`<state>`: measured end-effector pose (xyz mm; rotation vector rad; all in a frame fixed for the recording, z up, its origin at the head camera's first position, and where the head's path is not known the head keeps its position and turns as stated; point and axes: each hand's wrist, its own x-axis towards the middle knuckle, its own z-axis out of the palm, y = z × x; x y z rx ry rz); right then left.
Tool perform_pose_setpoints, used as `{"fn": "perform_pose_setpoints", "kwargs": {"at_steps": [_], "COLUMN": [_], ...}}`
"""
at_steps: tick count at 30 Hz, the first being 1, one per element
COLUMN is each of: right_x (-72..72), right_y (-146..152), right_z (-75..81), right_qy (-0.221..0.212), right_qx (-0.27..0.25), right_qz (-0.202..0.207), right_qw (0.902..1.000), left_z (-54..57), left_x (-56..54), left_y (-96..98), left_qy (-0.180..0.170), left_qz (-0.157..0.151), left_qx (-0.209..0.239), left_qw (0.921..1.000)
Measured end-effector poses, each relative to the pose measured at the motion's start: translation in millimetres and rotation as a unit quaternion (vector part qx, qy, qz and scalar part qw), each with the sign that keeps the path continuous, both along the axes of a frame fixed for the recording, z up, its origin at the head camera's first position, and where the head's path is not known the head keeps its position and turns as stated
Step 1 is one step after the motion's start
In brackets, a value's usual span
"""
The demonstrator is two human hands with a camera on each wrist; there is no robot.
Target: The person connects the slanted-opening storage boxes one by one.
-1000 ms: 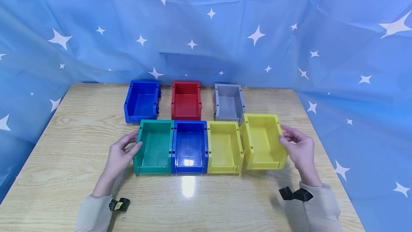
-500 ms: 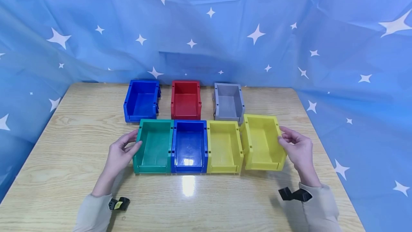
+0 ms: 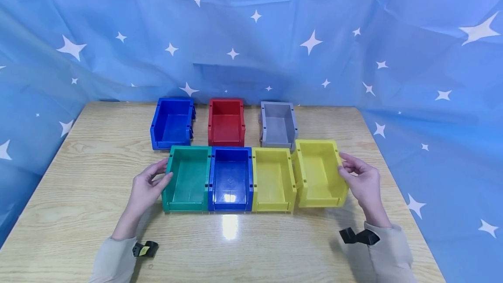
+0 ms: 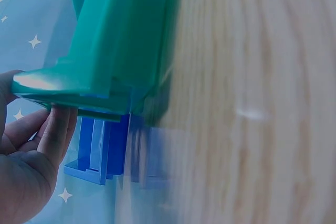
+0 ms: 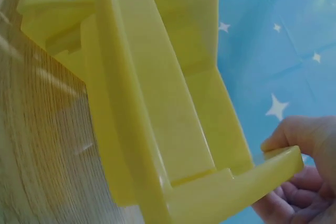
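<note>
In the head view, a green bin point(image 3: 190, 176), a blue bin point(image 3: 231, 174) and a yellow bin point(image 3: 273, 176) stand side by side on the table. My left hand point(image 3: 147, 185) pinches the green bin's left wall, thumb on the inside and fingers outside, as the left wrist view shows with the green bin point(image 4: 100, 61). A second yellow bin point(image 3: 320, 171) is at the row's right end, raised off the table and slightly tilted. My right hand point(image 3: 362, 182) grips its right side wall; in the right wrist view, the thumb lies over the rim of this yellow bin point(image 5: 157, 103).
Behind the row stand another blue bin point(image 3: 173, 121), a red bin point(image 3: 226, 121) and a grey bin point(image 3: 279, 123), spaced apart. The wooden table point(image 3: 243, 252) ends at a blue star-patterned curtain point(image 3: 243, 34) along the back and sides.
My right hand and the raised yellow bin have shifted slightly left, toward the other yellow bin. The left hand keeps its hold on the green bin, with no visible movement.
</note>
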<state>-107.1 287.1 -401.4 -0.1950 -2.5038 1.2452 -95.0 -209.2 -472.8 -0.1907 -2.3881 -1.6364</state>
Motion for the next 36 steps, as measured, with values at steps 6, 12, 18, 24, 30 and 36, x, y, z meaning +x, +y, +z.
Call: {"fn": "perform_pose_setpoints", "kwargs": {"at_steps": [6,12,18,24,30,36], "right_x": [-0.9,-0.3,-0.2,-3.8,-9.0,-13.3], "right_y": [3,4,-7,-33,-60,-81], "right_z": [-2.0,-3.3,-0.2,5.8,10.0,11.4], "right_qy": [-0.038,-0.062,0.024,0.129,0.08,-0.029], "right_qx": [-0.009,-0.038,0.012,0.101,0.204,0.306], "right_qz": [0.015,0.022,0.036,0.147,0.27,0.306], "right_qw": [0.9991,0.9971,0.999,0.9756,0.9375,0.9011], "left_z": [-0.3,-1.1,-1.2,0.4,21.1,9.2], "left_x": [0.1,0.3,0.3,0.7,6.3,2.9], "left_y": [-0.4,-1.7,-1.3,-0.1,8.9,4.6], "left_qy": [-0.002,-0.003,-0.004,0.003,0.01,0.007], "left_qz": [0.0,0.001,0.001,-0.001,0.004,0.007], "left_qx": [0.0,-0.001,-0.004,-0.002,0.0,0.002], "left_qw": [1.0,1.0,1.0,1.0,0.9999,1.0]}}
